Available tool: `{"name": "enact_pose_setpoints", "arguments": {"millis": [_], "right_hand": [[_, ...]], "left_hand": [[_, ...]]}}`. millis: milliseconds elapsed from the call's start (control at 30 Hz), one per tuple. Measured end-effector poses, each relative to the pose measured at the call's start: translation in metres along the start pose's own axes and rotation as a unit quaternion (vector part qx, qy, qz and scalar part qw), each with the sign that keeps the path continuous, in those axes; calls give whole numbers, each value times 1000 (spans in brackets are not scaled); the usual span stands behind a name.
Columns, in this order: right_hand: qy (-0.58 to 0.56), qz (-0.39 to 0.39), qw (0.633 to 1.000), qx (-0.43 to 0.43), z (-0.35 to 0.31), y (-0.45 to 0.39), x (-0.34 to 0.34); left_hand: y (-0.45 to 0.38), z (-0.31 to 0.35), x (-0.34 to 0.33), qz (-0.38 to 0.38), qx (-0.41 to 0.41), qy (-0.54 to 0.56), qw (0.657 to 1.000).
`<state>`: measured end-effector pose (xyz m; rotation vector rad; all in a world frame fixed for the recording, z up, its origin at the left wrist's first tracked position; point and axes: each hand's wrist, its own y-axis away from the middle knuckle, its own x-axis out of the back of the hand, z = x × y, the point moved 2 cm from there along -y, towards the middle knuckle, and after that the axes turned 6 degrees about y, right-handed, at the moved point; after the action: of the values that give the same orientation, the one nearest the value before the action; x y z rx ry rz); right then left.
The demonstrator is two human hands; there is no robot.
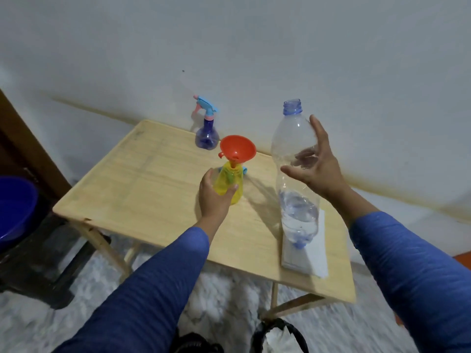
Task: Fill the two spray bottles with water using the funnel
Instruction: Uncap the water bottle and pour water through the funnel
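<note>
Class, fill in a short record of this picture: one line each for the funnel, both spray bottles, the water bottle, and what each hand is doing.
funnel: orange funnel sits in the neck of the yellow spray bottle
yellow spray bottle: upright on the wooden table, spray head off
purple spray bottle: at the table's back edge, spray head on
water bottle: uncapped, upright on white paper, water low
left hand: holds the yellow spray bottle
right hand: fingers spread beside the water bottle, no grip

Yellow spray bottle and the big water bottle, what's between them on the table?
Only bare table between the yellow spray bottle and the water bottle, seen in the head view.
</note>
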<state>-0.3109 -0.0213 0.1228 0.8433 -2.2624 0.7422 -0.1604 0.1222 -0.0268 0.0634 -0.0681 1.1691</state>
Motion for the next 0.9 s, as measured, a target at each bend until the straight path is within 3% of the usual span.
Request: {"name": "enact_pose_setpoints", "arguments": {"millis": [300,900], "right_hand": [[122,-168,978,0,-2,-12,6],[290,-291,912,-8,-8,-41,12]], "left_hand": [[-21,-6,-7,-66,20,18,997],[-21,-10,-12,-54,17,2,998]]}}
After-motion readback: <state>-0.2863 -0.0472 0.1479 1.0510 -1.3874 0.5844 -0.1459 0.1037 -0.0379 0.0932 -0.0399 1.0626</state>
